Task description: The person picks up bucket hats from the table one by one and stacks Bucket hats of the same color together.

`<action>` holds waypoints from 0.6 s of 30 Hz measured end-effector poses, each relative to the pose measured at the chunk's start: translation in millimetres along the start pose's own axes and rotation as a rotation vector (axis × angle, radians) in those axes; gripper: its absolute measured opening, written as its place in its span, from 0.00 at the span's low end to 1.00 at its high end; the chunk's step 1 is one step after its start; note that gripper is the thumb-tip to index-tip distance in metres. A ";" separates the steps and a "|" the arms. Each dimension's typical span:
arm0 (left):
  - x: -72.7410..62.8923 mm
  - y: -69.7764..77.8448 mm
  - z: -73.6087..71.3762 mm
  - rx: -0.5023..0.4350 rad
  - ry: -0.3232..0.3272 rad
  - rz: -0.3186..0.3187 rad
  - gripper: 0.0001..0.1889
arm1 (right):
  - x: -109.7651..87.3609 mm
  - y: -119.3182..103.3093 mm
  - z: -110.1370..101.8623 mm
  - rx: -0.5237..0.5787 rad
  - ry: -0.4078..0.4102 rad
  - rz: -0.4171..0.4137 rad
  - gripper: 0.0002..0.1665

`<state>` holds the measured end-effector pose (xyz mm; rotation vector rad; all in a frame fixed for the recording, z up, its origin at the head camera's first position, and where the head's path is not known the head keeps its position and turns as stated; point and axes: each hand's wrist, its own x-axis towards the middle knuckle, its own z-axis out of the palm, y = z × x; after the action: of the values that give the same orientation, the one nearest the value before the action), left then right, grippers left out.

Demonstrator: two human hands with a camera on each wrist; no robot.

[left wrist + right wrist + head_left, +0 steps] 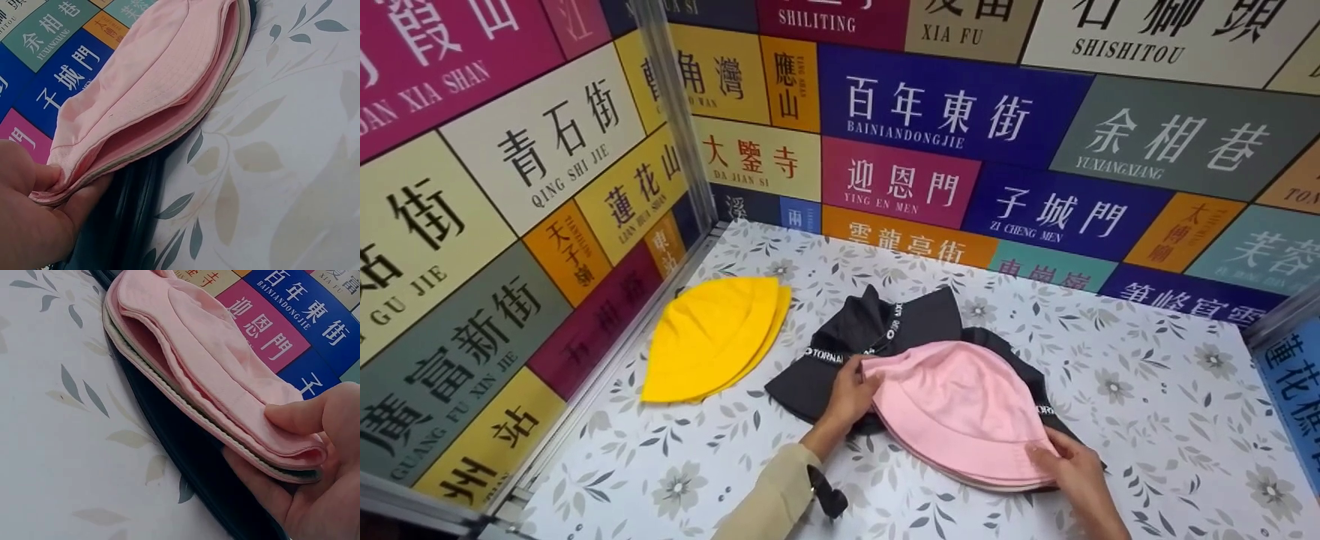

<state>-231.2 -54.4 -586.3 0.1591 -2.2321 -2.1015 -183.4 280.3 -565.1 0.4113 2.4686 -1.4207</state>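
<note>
Both hands hold a flattened pink bucket hat (960, 412) by opposite ends of its brim. The left hand (851, 394) pinches the left end, thumb on top and fingers below, as the left wrist view shows (34, 208). At the right end, the right hand (1072, 461) grips the brim the same way. Between the pink layers, a pale greenish-beige edge (129, 340) shows in the right wrist view. Black bucket hats (847, 322) with white lettering lie beneath and behind the pink one, partly hidden by it.
A folded yellow bucket hat (712, 337) lies on the left of the table. White cloth with grey flowers and leaves covers the table (682, 480). Panels with colourful place-name signs (937, 105) stand along the left and back edges, joined by a metal post (679, 112).
</note>
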 end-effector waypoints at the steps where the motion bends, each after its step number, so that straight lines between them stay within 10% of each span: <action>1: -0.6 1.1 0.1 -0.008 -0.001 0.000 0.16 | 0.3 0.0 -0.2 -0.007 0.000 -0.010 0.39; 10: -13.0 24.3 -3.6 0.003 -0.006 0.013 0.14 | 5.0 -3.3 4.5 -0.147 -0.071 -0.143 0.42; 18: -0.3 4.9 -5.7 -0.086 -0.048 -0.027 0.15 | 2.5 -2.7 12.1 -0.101 -0.002 -0.269 0.29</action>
<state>-230.3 -59.7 -581.0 0.1354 -2.1729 -2.2335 -185.7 268.8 -569.8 0.0575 2.6588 -1.3793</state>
